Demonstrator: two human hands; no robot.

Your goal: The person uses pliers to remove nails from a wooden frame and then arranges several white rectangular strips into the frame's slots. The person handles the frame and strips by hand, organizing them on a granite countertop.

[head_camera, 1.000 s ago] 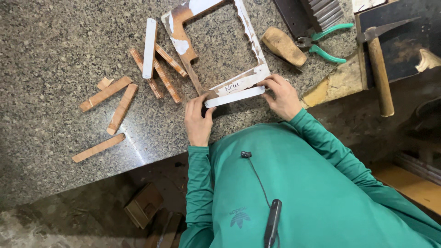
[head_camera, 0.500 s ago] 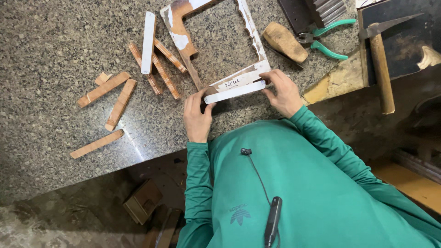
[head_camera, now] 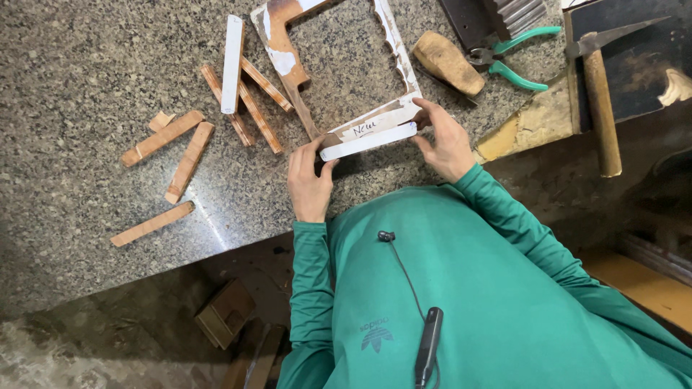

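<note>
A worn wooden frame (head_camera: 282,45) with patches of white paint lies flat on the speckled granite counter (head_camera: 79,65). A white strip (head_camera: 367,141) lies along the frame's near rail. My left hand (head_camera: 308,181) pinches the strip's left end between thumb and fingers. My right hand (head_camera: 441,138) grips its right end and touches the frame's near right corner. Both arms wear green sleeves.
Left of the frame lie several loose reddish wood sticks (head_camera: 189,161) and another white strip (head_camera: 232,63). To the right are a wooden block (head_camera: 448,62), green-handled pliers (head_camera: 515,59) and a hammer (head_camera: 600,101). The counter edge runs just in front of my hands; small boxes (head_camera: 225,313) sit on the floor below.
Both hands stay on the white strip at the frame's near rail. The strip has shifted only slightly against the frame.
</note>
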